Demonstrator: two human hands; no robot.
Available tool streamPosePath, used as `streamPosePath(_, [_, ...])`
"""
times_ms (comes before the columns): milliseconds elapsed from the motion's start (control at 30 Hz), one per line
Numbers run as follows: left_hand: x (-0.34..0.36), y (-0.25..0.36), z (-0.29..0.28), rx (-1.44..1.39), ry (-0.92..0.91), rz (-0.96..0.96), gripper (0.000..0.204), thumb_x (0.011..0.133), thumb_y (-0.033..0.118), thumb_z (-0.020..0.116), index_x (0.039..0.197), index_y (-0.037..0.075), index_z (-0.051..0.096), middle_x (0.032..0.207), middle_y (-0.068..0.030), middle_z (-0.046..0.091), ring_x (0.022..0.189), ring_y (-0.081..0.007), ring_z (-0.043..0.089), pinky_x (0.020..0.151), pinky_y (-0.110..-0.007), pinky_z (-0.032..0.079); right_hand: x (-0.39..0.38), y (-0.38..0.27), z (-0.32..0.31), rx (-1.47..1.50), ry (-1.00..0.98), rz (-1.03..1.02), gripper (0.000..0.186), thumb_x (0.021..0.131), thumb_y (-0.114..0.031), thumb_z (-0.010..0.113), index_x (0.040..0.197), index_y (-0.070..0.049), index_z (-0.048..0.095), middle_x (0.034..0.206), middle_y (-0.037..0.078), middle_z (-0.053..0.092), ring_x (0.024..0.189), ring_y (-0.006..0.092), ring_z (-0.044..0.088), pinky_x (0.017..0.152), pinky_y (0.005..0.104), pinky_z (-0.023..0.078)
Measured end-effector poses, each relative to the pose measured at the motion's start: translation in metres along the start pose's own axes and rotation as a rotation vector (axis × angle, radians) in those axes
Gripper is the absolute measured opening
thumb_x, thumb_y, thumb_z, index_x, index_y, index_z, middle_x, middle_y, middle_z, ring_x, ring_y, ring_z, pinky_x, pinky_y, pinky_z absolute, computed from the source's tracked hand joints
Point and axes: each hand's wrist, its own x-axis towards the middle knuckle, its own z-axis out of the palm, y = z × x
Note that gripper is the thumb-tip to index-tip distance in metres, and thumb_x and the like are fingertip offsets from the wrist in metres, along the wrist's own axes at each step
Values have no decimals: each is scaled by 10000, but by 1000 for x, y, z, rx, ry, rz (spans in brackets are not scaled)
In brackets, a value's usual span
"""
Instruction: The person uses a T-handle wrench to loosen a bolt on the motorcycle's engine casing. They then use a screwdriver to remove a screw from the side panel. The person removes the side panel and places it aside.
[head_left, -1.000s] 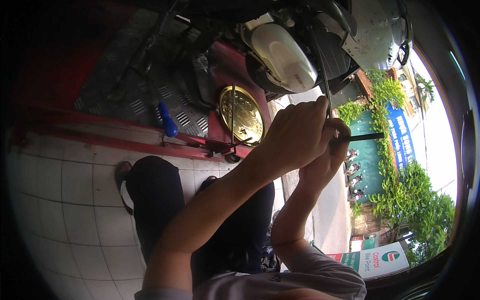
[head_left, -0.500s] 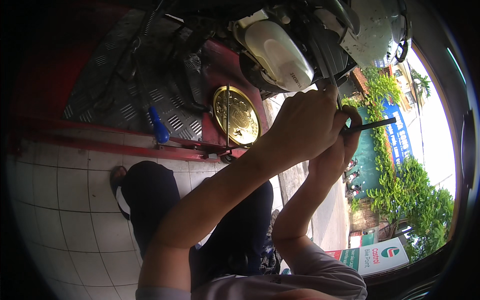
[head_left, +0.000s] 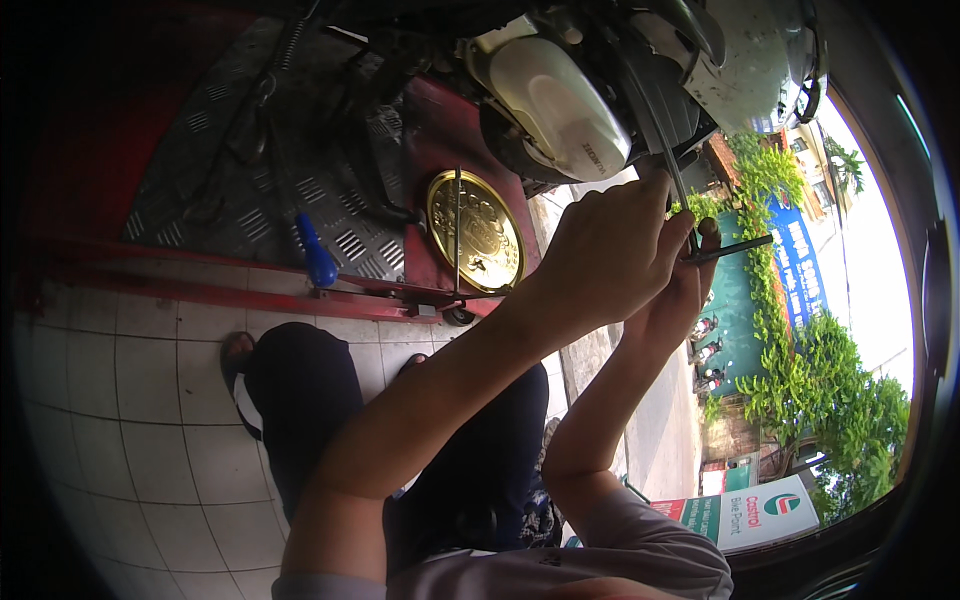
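Beneath the white-and-black engine side of a motorbike point(head_left: 555, 95), both my hands are closed on a dark metal T-handle wrench point(head_left: 742, 243), whose long shaft runs up into the bike. My left hand point(head_left: 615, 240) grips around the shaft, its knuckles up, hiding part of it. My right hand point(head_left: 675, 300) sits just right of and below it, fingers curled at the crossbar. A round gold tray point(head_left: 490, 230) lies left of my hands, with a thin metal rod across it.
A blue-handled tool point(head_left: 316, 250) rests on the red stand point(head_left: 180, 260) with chequer plate. My legs point(head_left: 300, 390) are over white floor tiles point(head_left: 150, 380). At right lie the street point(head_left: 650, 430), parked scooters point(head_left: 706, 352), greenery point(head_left: 840, 400) and signboards point(head_left: 750, 520).
Compared with a second ago, both hands and the wrench handle have shifted up and slightly right. In the last half second the crossbar's far end has moved slightly left.
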Motion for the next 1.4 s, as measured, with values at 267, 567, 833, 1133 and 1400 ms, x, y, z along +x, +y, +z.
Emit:
streamPosePath(267, [-10,-6,-27,397,-191,167,315,938,175,520,1102,-93,520,747,-229,639,682,-376,663,616,-452,535,15,-41,44,-656,-457,1,375,848,-33,562,1200,69,482,1021,135,567,872,168,559,754,275,457])
streamPosePath(567, [-5,-16,-24,-715,-569,-479,772,981,673,206,1129,28,604,968,-69,693,664,-170,656,461,-240,425,48,-47,53,-525,-528,-30,401,876,-161,585,1177,88,491,1013,214,602,887,229,587,776,335,434])
streamPosePath(833, [-13,-10,-12,-658,-343,-345,289,991,240,525,963,-28,629,830,-69,668,612,-134,661,523,-260,490,56,-19,42,-251,-644,-163,516,912,-314,581,1220,76,446,1056,236,594,984,290,568,848,390,389])
streamPosePath(1133, [-14,4,-3,65,-4,199,265,842,122,713,1043,-25,623,819,-98,667,620,-173,653,568,-277,513,52,5,41,11,-511,-163,667,961,-587,426,1165,46,466,1055,211,572,1030,328,580,914,418,387])
streamPosePath(1400, [-23,41,-13,717,41,271,233,758,22,707,962,5,597,725,-71,613,531,-195,601,486,-282,470,59,43,45,474,-580,-160,543,1020,-427,320,1260,39,460,1143,244,569,1102,334,545,945,439,375])
